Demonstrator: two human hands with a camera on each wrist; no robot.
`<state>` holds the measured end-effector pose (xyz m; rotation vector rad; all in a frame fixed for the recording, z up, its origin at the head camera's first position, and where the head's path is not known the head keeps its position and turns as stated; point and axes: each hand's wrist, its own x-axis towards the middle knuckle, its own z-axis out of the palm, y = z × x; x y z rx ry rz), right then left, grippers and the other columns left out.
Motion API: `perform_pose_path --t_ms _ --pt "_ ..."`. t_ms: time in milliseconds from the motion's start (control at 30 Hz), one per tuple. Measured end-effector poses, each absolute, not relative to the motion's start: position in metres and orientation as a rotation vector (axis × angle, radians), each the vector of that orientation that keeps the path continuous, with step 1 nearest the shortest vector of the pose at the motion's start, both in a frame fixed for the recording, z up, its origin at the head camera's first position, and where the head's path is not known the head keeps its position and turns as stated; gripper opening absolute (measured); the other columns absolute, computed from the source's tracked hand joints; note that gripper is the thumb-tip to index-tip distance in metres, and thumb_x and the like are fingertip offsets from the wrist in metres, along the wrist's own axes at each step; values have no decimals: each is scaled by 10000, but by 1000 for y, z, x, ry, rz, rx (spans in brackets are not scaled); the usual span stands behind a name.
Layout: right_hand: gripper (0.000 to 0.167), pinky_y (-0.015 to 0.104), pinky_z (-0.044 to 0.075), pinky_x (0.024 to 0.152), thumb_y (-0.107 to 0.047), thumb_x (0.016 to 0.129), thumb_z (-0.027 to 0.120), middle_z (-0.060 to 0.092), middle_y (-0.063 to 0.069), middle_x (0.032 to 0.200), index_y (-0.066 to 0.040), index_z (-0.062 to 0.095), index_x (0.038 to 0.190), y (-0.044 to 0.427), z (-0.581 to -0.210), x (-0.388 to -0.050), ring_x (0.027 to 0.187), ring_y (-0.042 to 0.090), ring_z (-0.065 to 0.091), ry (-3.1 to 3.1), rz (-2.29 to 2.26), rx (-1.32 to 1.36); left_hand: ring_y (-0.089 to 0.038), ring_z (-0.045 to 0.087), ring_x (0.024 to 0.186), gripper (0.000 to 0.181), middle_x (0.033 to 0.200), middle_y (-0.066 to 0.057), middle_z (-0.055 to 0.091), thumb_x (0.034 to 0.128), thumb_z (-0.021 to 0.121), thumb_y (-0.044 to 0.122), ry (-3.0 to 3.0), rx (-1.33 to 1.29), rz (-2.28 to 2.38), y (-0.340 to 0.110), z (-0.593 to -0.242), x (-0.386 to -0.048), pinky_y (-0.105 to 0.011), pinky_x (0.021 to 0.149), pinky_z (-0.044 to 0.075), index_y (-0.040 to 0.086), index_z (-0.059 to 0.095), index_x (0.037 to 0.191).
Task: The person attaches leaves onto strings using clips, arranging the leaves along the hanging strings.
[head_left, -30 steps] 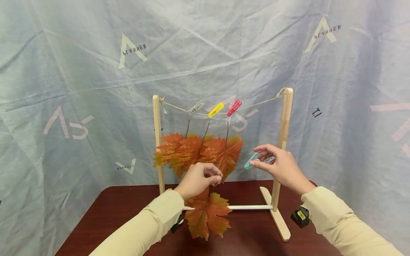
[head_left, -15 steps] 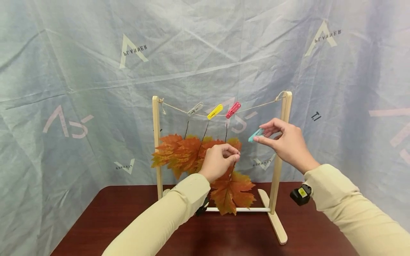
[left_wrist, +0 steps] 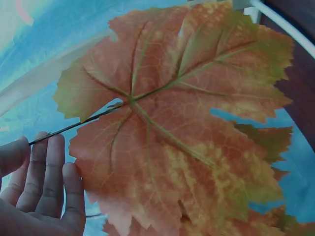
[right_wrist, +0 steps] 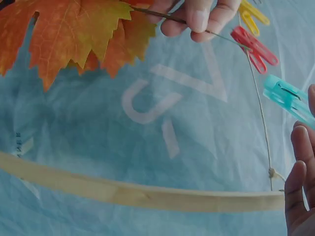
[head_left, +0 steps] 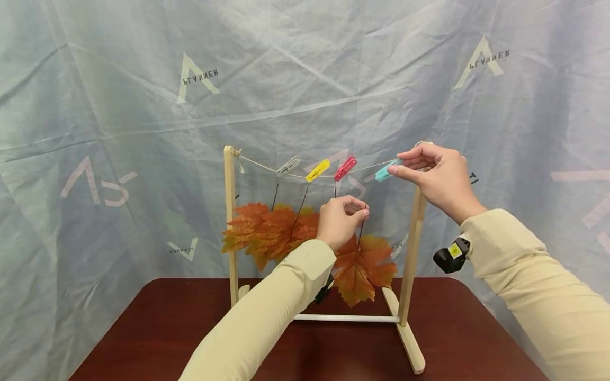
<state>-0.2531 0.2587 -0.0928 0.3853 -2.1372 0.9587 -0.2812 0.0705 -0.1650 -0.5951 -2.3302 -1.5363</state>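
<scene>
My left hand (head_left: 342, 219) pinches the dark stem of an orange artificial maple leaf (head_left: 364, 270), which hangs below the fingers. In the left wrist view the leaf (left_wrist: 187, 113) spreads wide, its stem between thumb and fingertips. A light-blue clothespin (head_left: 388, 170) is pinched in my right hand (head_left: 443, 177), close to the string (head_left: 369, 168) near the right post. The right wrist view shows this clothespin (right_wrist: 288, 98) beside the string; whether it touches it I cannot tell. Grey (head_left: 288, 165), yellow (head_left: 317, 170) and red (head_left: 345, 168) clothespins sit on the string with leaves (head_left: 267, 233) hanging below them.
The string runs between a left wooden post (head_left: 230, 222) and a right wooden post (head_left: 412, 254). A white bar (head_left: 348, 318) joins them low down. The stand rests on a dark red table (head_left: 457, 328), with a printed grey cloth (head_left: 305, 69) behind.
My left hand has risen and moved right, carrying the leaf up from low in front of the stand. My right hand has lifted the light-blue clothespin to string height.
</scene>
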Motion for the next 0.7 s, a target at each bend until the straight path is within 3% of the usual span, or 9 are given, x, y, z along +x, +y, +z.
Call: perform_pose_path --t_ms 400,700 --pt "330 170 467 655 -357 839 858 680 -264 760 -84 771 1003 265 -72 -265 711 -62 643 -2135 937 333 -119 652 736 78 809 3 734 964 730 166 -2267 -423 -1559 102 -144 -295 -261 661 508 112 782 984" --pt "320 233 471 575 -382 842 852 701 -219 773 -105 772 981 263 -63 -272 622 27 646 -2206 901 331 -149 694 768 80 855 -34 759 963 731 154 -2215 -377 -1575 109 -139 -306 -280 686 538 103 785 992"
